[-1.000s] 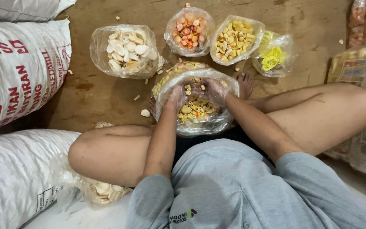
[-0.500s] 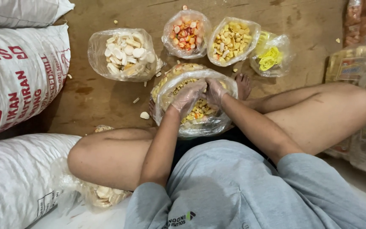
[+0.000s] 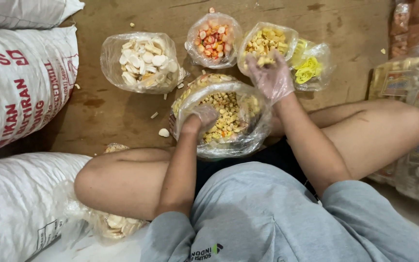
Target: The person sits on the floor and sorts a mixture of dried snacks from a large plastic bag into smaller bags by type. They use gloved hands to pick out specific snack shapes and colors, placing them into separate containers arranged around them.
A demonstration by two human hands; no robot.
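In the centre of the frame, the left hand (image 3: 203, 118) grips the rim of the big clear bag (image 3: 229, 145) of small yellow crackers. Above it, the gloved right hand (image 3: 272, 77) holds a few pieces in curled fingers, over the yellow cracker bag (image 3: 267, 41). Pieces could slip to the brown floor (image 3: 345, 29) if that grip loosens.

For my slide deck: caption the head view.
Seated person's left hand in the mixed-cracker bag; gloved right hand holds yellow crackers.
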